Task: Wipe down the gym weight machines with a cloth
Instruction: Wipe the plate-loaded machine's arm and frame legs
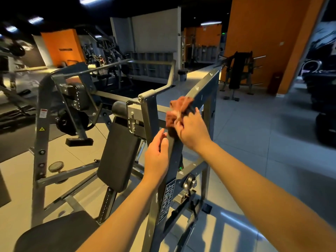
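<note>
Right hand (192, 131) pressing crumpled rust cloth (179, 110), grey steel frame (205, 91)

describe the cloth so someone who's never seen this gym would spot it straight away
Find the grey weight machine in the foreground and its slanted bar with the Hammer Strength label. Follow that bar upward past the left hand to the right hand, which grips the cloth against the metal. It alone is bunched and rust-brown among grey steel and black pads.

Commercial gym: grey steel weight machine (203, 91) labelled Hammer Strength, black padded seat (54, 231) and back pad (119, 153), more machines (240, 71) behind, orange walls (263, 39), tiled floor (254, 124).
</note>
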The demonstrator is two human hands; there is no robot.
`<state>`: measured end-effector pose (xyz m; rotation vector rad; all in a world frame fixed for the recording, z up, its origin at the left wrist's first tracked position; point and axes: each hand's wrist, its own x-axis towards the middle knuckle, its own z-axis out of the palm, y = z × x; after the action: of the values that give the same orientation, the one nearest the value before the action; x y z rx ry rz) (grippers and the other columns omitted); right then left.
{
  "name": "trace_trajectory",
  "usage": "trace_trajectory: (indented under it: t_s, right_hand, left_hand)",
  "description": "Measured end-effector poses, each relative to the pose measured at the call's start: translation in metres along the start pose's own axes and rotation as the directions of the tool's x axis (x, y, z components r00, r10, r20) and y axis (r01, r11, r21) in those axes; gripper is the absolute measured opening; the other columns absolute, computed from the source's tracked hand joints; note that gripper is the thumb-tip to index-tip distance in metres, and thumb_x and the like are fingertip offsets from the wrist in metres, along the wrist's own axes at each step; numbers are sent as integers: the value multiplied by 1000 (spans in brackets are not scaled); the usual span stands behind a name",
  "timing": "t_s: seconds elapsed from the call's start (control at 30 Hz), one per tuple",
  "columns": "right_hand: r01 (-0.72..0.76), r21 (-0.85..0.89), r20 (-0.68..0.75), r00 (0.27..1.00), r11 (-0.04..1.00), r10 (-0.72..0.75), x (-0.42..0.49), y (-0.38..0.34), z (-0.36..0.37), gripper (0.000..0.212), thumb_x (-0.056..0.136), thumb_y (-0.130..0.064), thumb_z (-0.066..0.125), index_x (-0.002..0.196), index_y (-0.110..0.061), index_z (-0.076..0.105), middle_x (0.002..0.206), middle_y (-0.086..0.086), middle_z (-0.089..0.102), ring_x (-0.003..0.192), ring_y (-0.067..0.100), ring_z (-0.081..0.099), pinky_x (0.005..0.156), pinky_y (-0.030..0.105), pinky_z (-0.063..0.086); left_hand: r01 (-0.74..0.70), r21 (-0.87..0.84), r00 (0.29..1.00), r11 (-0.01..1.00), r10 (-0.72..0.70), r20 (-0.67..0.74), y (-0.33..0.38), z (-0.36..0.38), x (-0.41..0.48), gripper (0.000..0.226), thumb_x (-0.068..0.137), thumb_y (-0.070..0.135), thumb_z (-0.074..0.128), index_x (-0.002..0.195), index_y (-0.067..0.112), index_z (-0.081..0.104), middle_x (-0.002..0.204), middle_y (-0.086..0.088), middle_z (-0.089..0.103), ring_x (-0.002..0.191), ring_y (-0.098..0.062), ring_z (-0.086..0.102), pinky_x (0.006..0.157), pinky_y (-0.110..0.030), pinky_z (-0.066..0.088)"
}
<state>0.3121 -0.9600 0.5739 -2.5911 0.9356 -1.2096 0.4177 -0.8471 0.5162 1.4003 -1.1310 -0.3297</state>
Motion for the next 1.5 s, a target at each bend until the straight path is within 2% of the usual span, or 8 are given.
trace_trajectory:
  t_s: [0.1,0.37,0.6,0.73,0.93,1.13,1.33,1.5]
  right_hand:
    - [-173,143,-47,982,975,181,27,-4,-5,31,103,-22,41,126,-19,62,134,4,58,125,22,50,116,48,37]
    - [344,-41,113,934,938,-338,-32,13,10,33,101,-27,50,132,-24,61,139,-5,55,135,17,40,122,48,21]
    - [-105,267,-85,988,958,132,40,23,-9,27,102,-19,45,122,-19,63,125,-2,60,119,12,51,111,48,43]
    - [78,198,-31,997,977,-73,-2,5,1,24,95,-16,48,112,-18,64,118,-5,58,116,15,50,103,44,47]
    - [342,22,122,932,939,-343,-27,15,6,31,99,-22,49,127,-24,62,135,-7,57,132,15,43,122,45,24]
    - [-84,318,-77,991,944,114,18,18,-2,34,101,-20,43,130,-23,60,133,-5,56,125,12,49,111,46,44]
    - [146,165,40,987,975,-155,-10,18,6,35,101,-28,44,131,-26,60,138,-7,57,136,16,44,122,49,26]
    - [67,254,-6,998,965,-67,52,58,-13,27,102,-30,45,123,-32,60,127,-13,59,123,11,51,112,52,38]
  left_hand:
    - [35,31,999,999,-35,-6,-6,0,1,42,109,33,37,151,28,40,133,22,50,113,15,48,86,5,32]
    - [-14,-76,999,997,11,-41,1,5,-1,34,108,22,42,140,34,49,128,24,57,121,10,52,99,-11,43]
    - [-64,178,998,982,60,27,-13,5,3,51,102,27,57,150,26,42,136,20,46,128,4,43,98,-5,33]
    - [-93,185,996,978,87,37,-12,3,4,46,100,23,60,143,33,47,125,28,49,117,13,47,92,-2,38]
    - [-97,181,994,979,87,63,-21,-1,5,43,99,17,61,136,35,49,124,16,55,115,9,52,96,-9,44]
    - [-105,246,993,964,89,75,-20,-1,7,51,101,28,59,150,26,44,135,17,50,119,11,45,90,5,34]
    - [-100,175,991,980,113,-68,12,19,30,24,103,18,50,123,30,57,114,19,56,110,2,53,98,-19,44]
    - [-159,291,985,943,169,-12,26,36,60,31,105,24,47,134,26,57,126,10,60,118,-4,51,104,-26,40]
